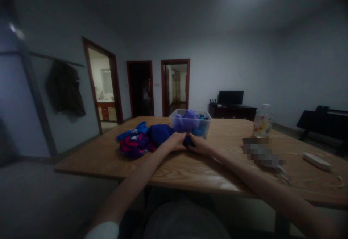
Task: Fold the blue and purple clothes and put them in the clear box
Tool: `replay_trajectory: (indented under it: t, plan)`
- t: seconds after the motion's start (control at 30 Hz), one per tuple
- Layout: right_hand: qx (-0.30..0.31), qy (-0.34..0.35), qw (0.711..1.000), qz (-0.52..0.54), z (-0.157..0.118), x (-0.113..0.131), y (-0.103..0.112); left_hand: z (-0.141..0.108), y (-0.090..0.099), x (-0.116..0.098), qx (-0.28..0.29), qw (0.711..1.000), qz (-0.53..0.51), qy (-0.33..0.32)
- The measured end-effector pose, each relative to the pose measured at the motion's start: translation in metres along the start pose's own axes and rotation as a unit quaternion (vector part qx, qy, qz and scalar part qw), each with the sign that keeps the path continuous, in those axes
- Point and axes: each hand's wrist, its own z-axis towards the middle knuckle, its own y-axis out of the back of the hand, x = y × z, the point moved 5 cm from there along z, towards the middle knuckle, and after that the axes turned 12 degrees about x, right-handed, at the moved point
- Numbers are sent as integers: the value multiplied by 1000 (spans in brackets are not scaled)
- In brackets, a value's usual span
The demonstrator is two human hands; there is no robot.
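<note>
My left hand (176,142) and my right hand (199,144) are close together near the middle of the table, both closed on a dark blue cloth (160,134). Part of the cloth spreads to the left of my left hand, and a dark bit shows between the hands. Just behind them stands a clear plastic bin (203,127) with a purple cloth (187,120) and darker blue items in it. To the left lie a crumpled red and purple patterned cloth (134,145) and a bright blue cloth (126,134).
On the right of the wooden table (225,173) stand a clear patterned jug (262,123), a blurred-out item (262,153) with a cable, and a white oblong object (317,161). A monitor (231,97) sits on a dark cabinet by the far wall.
</note>
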Motion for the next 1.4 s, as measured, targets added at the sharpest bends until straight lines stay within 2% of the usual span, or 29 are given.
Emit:
replay_trajectory:
  t: [0.3, 0.67, 1.0, 1.4]
  plan:
    - [-2, -9, 1000, -7, 2, -7, -5, 1, -1, 1, 8, 1000, 10, 8]
    - [0, 7, 1000, -3, 1, -2, -2, -1, 1, -2, 3, 1000, 4, 3]
    - [8, -12, 1000, -14, 0, -1, 0, 0, 0, 0, 0, 1000, 0, 4]
    - [3, -2, 1000, -10, 1, -6, -4, 0, 1, -1, 16, 1000, 2, 16]
